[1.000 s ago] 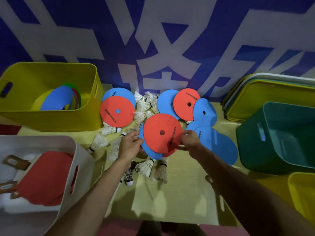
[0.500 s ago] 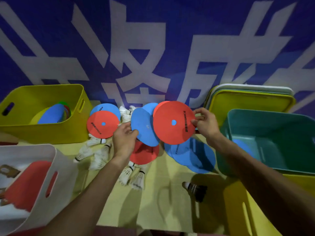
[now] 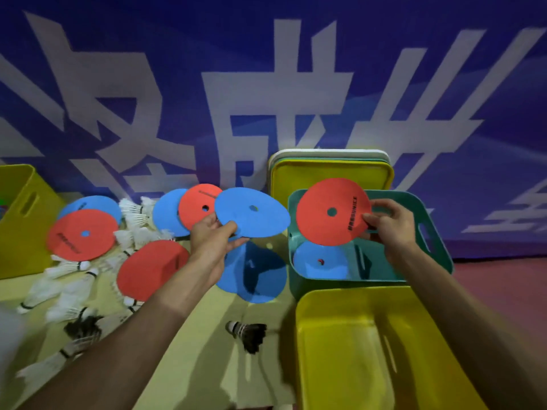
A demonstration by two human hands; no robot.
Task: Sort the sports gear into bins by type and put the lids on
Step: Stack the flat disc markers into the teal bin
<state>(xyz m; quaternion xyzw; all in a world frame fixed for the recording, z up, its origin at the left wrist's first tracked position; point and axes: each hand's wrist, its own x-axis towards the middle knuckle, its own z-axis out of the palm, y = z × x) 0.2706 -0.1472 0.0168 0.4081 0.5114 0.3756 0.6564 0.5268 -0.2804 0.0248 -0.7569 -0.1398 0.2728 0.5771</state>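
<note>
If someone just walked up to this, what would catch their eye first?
Probably the red disc that the right hand pinches over the open teal bin. Next, the blue disc that the left hand holds up at centre, and the white shuttlecocks scattered on the table at left.

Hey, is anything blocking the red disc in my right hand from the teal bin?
Nothing visible does. The right hand holds the red disc over the open teal bin; only a blue disc lies inside.
</note>
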